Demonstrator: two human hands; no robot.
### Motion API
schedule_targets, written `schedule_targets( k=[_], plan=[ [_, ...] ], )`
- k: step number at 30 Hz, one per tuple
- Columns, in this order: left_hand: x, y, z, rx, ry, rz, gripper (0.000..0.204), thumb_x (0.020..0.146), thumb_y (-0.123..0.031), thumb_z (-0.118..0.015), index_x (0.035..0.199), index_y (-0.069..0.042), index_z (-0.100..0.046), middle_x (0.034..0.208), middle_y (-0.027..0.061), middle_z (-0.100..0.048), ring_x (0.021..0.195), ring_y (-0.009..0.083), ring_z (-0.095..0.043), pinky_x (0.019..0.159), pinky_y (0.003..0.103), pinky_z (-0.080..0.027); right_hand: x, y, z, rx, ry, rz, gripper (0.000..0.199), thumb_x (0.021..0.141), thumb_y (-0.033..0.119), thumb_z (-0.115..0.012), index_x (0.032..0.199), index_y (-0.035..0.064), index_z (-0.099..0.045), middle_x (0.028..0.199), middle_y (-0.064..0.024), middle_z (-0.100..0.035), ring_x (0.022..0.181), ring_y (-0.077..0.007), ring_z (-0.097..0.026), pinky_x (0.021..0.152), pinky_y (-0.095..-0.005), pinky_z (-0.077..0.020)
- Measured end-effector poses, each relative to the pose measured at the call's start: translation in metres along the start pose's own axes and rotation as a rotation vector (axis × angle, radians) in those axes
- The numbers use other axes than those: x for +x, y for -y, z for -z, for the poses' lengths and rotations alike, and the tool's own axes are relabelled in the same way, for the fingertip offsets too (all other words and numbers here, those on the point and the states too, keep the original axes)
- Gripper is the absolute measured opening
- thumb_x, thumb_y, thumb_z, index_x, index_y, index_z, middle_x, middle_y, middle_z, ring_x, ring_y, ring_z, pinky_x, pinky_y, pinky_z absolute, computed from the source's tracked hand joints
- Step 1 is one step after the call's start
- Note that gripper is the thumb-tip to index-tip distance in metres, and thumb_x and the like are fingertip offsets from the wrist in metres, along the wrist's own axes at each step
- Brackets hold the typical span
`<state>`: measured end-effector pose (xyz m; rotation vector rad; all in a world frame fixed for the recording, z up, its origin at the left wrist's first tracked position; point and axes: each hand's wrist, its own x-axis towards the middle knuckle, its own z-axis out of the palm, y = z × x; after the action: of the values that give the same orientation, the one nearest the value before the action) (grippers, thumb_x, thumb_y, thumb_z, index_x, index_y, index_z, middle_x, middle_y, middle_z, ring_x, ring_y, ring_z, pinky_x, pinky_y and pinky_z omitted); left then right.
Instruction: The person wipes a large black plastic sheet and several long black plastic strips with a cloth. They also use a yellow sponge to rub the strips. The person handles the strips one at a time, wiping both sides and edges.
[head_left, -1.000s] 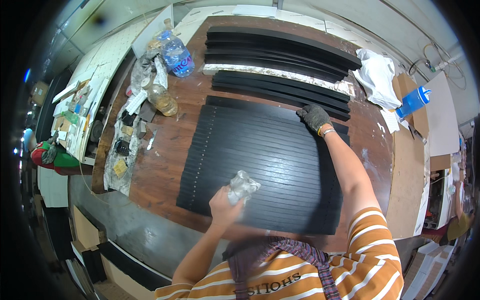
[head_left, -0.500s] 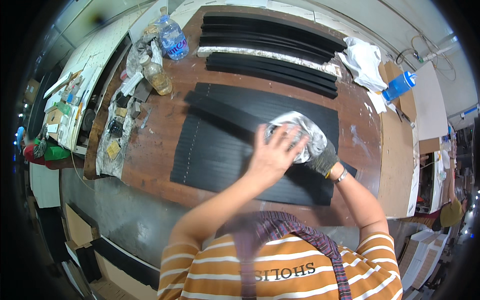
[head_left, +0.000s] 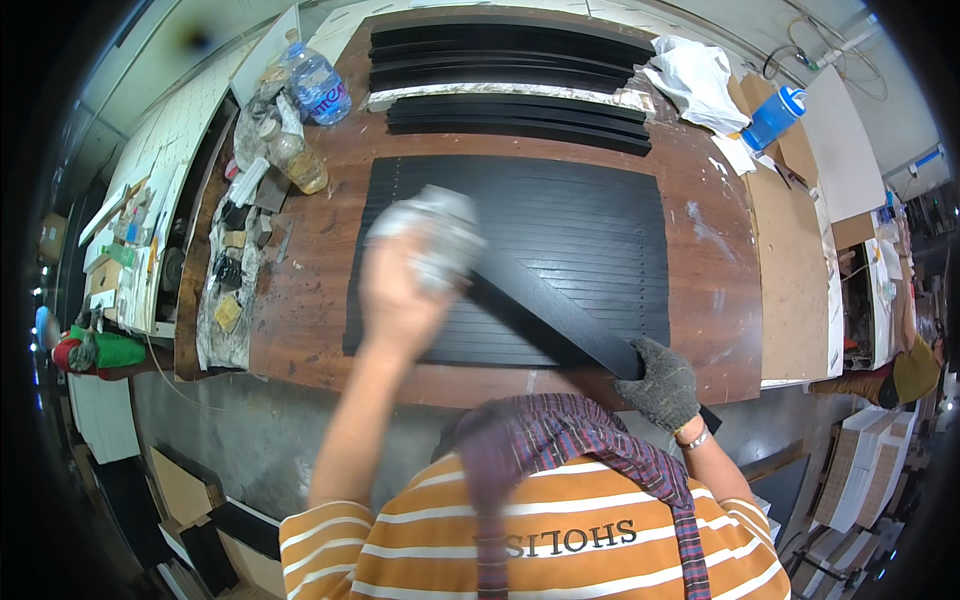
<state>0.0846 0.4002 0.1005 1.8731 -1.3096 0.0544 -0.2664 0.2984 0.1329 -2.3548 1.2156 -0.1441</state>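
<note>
My bare left hand point(head_left: 400, 300) is closed on a crumpled white and grey rag point(head_left: 430, 235), both smeared by motion. The rag covers the far end of a long black strip point(head_left: 560, 315), which slants toward me from left to right. In a dark grey work glove, my right hand point(head_left: 662, 385) grips the strip near its close end, and a short piece of it sticks out past the glove. Under the strip lies a wide sheet of ribbed black mat or slats laid side by side point(head_left: 570, 220) on the brown table point(head_left: 710, 330).
Several black strips point(head_left: 510, 50) are stacked at the table's far side, with more strips point(head_left: 515, 122) just nearer. Two bottles, one clear point(head_left: 320, 85) and one with amber liquid point(head_left: 297, 160), stand at left. A white bag point(head_left: 695, 85) and a blue bottle point(head_left: 775, 118) are at right.
My left hand and the rag have moved left to the strip's far end. My right hand has come toward me, away from the rag, and the strip now slants more steeply.
</note>
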Motion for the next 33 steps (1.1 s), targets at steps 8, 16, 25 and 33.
schedule_targets(
  k=[8, 16, 25, 33],
  plan=[
    [0.059, 0.021, 0.035, -0.037, 0.104, 0.362, 0.029, 0.088, -0.008, -0.068, 0.117, -0.004, -0.070, 0.112, 0.0141, -0.074, 0.096, 0.0274, -0.073, 0.083, 0.040, -0.058, -0.030, 0.008, 0.007, 0.013, -0.077, 0.023, 0.035, 0.073, 0.028, -0.077, 0.103, 0.0101, -0.073, 0.090, -0.0150, -0.072, 0.083, -0.0362, -0.070, 0.073, -0.0434, -0.0552],
    [0.016, -0.014, -0.002, 0.008, -0.130, -0.422, 0.031, 0.089, -0.020, -0.065, 0.115, -0.005, -0.073, 0.118, 0.0131, -0.073, 0.113, 0.0268, -0.069, 0.107, 0.045, -0.045, -0.048, 0.019, -0.023, 0.157, -0.116, -0.030, 0.040, 0.073, 0.036, -0.082, 0.104, 0.0124, -0.073, 0.088, -0.0139, -0.073, 0.081, -0.0345, -0.071, 0.072, -0.0412, -0.0558],
    [-0.019, -0.023, 0.003, -0.026, -0.023, -0.348, 0.034, 0.091, -0.020, -0.061, 0.119, -0.004, -0.072, 0.125, 0.0134, -0.071, 0.127, 0.0276, -0.062, 0.122, 0.060, -0.019, -0.077, 0.013, -0.037, 0.071, 0.047, -0.148, 0.045, 0.071, 0.038, -0.085, 0.104, 0.0102, -0.071, 0.091, -0.0154, -0.073, 0.085, -0.0342, -0.072, 0.074, -0.0409, -0.0564],
    [0.001, 0.096, 0.038, -0.612, -0.309, 0.551, 0.027, 0.103, -0.015, -0.059, 0.121, 0.004, -0.066, 0.105, 0.0103, -0.072, 0.086, 0.0180, -0.070, 0.082, 0.037, -0.055, -0.073, 0.025, -0.027, 0.038, 0.028, -0.245, 0.049, 0.069, 0.034, -0.086, 0.108, 0.0074, -0.071, 0.095, -0.0179, -0.073, 0.091, -0.0352, -0.072, 0.077, -0.0414, -0.0566]
  ],
)
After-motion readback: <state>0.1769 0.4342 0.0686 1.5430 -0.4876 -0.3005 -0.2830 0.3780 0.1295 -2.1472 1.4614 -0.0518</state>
